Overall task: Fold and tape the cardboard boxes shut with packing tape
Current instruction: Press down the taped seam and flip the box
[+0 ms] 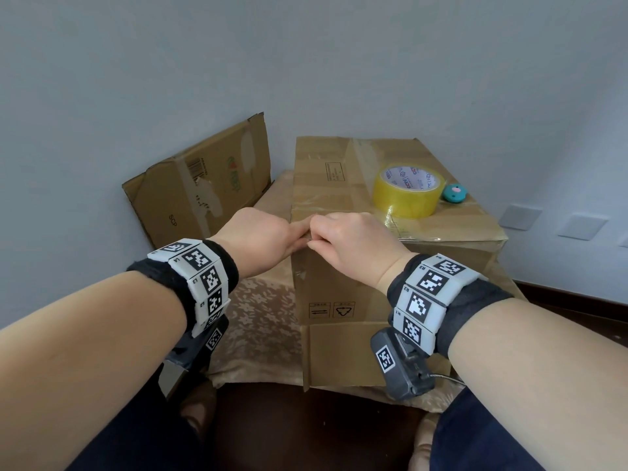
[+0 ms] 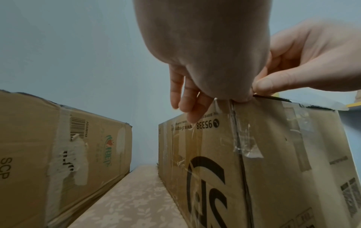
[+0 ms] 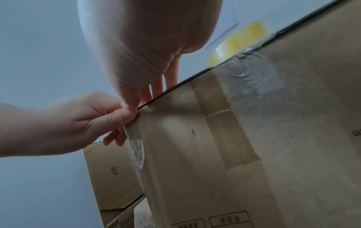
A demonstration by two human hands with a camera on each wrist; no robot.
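Left wrist view: fingers (image 2: 262,84) of both hands pinched together on a tape end at the near top corner of the box (image 1: 339,287). Left hand (image 1: 261,237) touching right hand (image 1: 353,239). Tape roll (image 1: 407,192) on the box top, beyond and right, nearer the right hand. Flattened box (image 1: 204,185) left, against the wall.

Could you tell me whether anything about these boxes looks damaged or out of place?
Yes. The flattened box leaning on the wall has torn patches where labels were ripped off. The upright box carries wrinkled old tape, and its bottom flap hangs open. Both hands, left hand and right hand, pinch its top corner.
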